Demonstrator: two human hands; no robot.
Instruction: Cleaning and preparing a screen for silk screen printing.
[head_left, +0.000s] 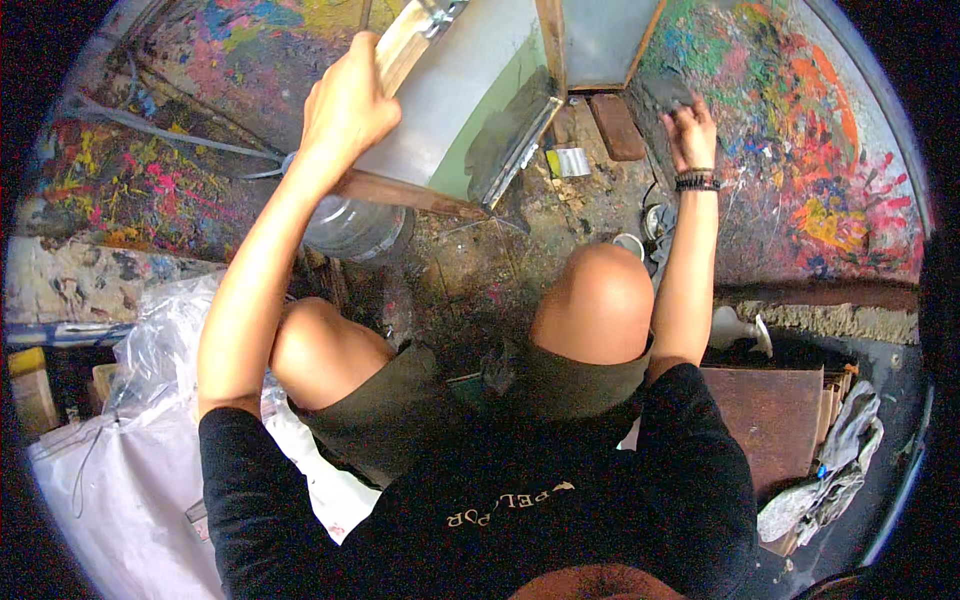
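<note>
Left hand (345, 105) clamped on wooden edge of tilted screen-printing frame with grey mesh (455, 100), propping it upright over floor. Right hand (690, 130) pinching dark grey pad (668, 92) against paint-splattered wall (830, 170).

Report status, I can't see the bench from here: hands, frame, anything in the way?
Left hand gripping wooden screen frame. Right hand holding dark pad. Plastic jug under frame.
</note>
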